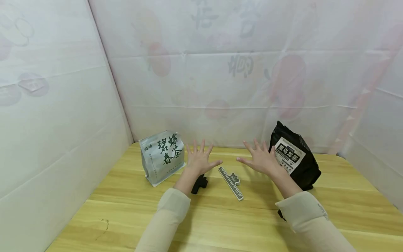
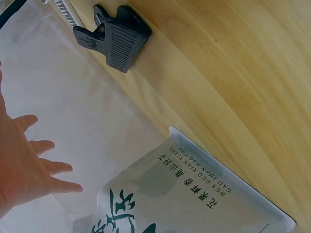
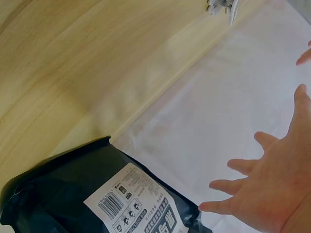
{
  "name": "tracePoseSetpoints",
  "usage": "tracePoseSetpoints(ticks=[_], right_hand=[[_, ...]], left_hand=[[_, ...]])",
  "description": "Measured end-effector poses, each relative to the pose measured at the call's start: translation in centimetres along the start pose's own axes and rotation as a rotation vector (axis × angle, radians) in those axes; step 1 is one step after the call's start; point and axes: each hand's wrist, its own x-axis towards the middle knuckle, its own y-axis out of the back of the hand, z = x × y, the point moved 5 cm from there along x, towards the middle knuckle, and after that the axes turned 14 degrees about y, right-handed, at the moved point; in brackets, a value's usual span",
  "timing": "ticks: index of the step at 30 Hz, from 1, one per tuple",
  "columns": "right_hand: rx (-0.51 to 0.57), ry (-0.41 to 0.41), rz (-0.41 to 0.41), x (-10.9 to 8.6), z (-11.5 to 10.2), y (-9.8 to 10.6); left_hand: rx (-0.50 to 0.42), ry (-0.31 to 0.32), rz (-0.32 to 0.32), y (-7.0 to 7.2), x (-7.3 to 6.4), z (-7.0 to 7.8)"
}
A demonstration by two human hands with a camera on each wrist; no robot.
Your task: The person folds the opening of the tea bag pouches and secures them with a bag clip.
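My left hand (image 1: 199, 161) is held above the table with its fingers spread, holding nothing. To its left stands a silver tea bag (image 1: 162, 157) with dark lettering. Under my left wrist lies a black clip (image 2: 121, 41), partly covered in the head view. My right hand (image 1: 261, 159) also hovers with fingers spread and holds nothing. Beside it, a black tea bag (image 1: 303, 168) with a white label leans at a tilt, partly behind my forearm. Between the hands a white clip (image 1: 231, 183) with a patterned bar lies on the table.
The wooden table (image 1: 220, 227) is bounded by a pale printed cloth (image 1: 201, 84) at the back and sides. A small black thing (image 1: 281, 215) shows beside my right sleeve, mostly hidden, too covered to identify.
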Motion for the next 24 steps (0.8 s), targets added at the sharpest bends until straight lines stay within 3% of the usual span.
tracePoseSetpoints(ticks=[24], right_hand=[[-0.006,0.010,0.006,0.1,-0.2,-0.1]], left_hand=[[0.029,0.042,-0.013,-0.4,0.0,-1.1]])
